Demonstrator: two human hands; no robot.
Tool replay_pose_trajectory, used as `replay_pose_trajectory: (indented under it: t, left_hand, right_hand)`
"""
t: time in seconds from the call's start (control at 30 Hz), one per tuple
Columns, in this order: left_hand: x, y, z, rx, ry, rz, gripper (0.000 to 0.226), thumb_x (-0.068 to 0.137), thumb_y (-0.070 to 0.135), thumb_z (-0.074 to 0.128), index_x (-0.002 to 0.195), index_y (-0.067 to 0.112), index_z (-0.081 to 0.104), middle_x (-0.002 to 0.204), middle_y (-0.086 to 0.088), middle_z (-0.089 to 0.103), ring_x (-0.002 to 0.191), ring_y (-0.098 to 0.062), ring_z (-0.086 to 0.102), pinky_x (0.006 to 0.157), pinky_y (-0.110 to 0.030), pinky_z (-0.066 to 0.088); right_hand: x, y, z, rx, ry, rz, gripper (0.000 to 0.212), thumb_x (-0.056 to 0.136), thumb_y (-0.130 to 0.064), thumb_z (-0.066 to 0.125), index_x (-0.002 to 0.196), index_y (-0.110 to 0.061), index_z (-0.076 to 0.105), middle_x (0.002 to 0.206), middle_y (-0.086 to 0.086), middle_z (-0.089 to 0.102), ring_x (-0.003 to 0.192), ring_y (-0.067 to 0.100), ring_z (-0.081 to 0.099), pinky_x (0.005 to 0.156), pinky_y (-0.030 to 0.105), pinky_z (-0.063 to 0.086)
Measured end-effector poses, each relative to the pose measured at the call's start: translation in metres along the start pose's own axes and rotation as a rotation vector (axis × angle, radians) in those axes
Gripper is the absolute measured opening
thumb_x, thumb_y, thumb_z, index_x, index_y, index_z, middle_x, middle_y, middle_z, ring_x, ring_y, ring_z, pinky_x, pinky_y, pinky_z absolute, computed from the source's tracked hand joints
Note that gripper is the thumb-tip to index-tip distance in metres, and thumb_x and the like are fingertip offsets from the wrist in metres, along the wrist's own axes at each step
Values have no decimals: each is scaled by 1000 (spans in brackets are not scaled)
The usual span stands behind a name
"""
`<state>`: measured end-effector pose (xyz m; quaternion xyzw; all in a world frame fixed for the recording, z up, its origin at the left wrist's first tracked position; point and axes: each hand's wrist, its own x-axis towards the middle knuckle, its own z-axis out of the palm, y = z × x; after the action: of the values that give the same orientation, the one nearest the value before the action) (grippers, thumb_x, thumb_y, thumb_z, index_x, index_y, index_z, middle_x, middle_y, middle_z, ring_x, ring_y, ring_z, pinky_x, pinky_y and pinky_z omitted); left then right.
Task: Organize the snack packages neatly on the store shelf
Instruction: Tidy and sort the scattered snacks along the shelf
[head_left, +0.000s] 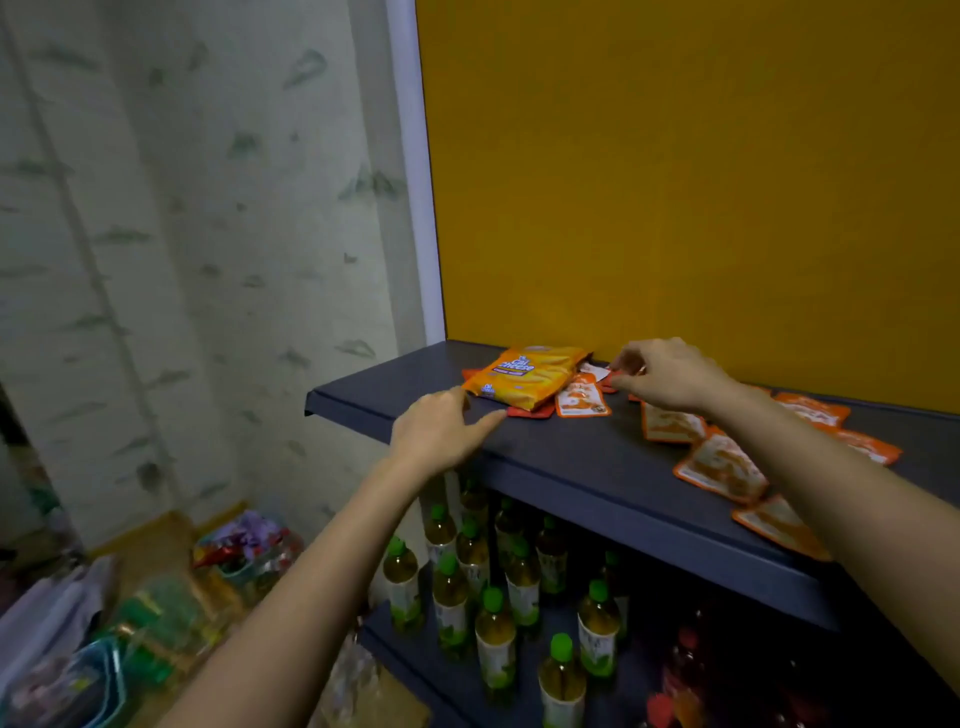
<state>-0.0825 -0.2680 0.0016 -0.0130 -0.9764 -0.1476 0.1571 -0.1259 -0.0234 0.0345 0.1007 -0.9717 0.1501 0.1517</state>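
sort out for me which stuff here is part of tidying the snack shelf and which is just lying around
Part of the job:
- yellow cheese snack bag
- orange pouches scattered flat on the top shelf
- left hand by the bag, right hand pinching at a small packet

Just lying about:
- green-capped bottles on the shelf below
- baskets of goods on the floor

I'm seeing a dim, soft picture. The orange back panel (701, 171) is lit most evenly; the lower shelf with bottles (493, 623) sinks into shadow. Edges bow from the wide lens, and the floor clutter (130, 623) is blurred.
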Motion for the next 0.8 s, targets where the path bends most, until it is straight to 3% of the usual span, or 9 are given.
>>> replay_pose_trajectory:
  t: [0.23, 0.4, 0.5, 0.63, 0.8]
  left_hand:
    - [102, -22, 17, -177, -163, -13, 73, 72, 75, 52, 106, 10, 56, 114, -9, 61, 103, -26, 56, 85, -39, 46]
    - [149, -15, 38, -263, -262, -45, 113, 47, 87, 55, 127, 8, 50, 132, -10, 52, 123, -28, 47, 104, -45, 40]
    - [176, -19, 49, -171, -318, 30, 114, 49, 85, 61, 133, 10, 44, 138, -8, 48, 127, -27, 45, 107, -45, 37]
    - [203, -26, 54, -210, -455, 148, 119, 35, 81, 60, 131, 12, 46, 134, -5, 51, 121, -24, 51, 103, -42, 43]
    - [227, -37, 66, -302, -612, 237, 140, 14, 90, 62, 134, 18, 46, 136, -2, 51, 121, -22, 52, 102, -41, 45]
  right_hand:
    - [69, -1, 23, -45, -22, 136, 32, 87, -38, 58, 114, -21, 62, 123, 7, 62, 113, 29, 56, 88, 37, 47]
    - [98, -1, 38, -27, -25, 246, 33, 86, -38, 58, 114, -22, 63, 124, 8, 62, 115, 29, 55, 94, 39, 47]
    - [111, -1, 47, -14, -27, 310, 34, 88, -37, 58, 116, -21, 61, 122, 6, 63, 114, 28, 56, 94, 38, 47]
    - [129, -5, 54, 22, 2, 398, 33, 88, -35, 58, 116, -17, 62, 119, 9, 65, 110, 27, 57, 89, 37, 47]
    - [155, -20, 73, 12, 9, 524, 37, 88, -37, 58, 118, -16, 62, 124, 12, 62, 113, 29, 56, 89, 35, 46]
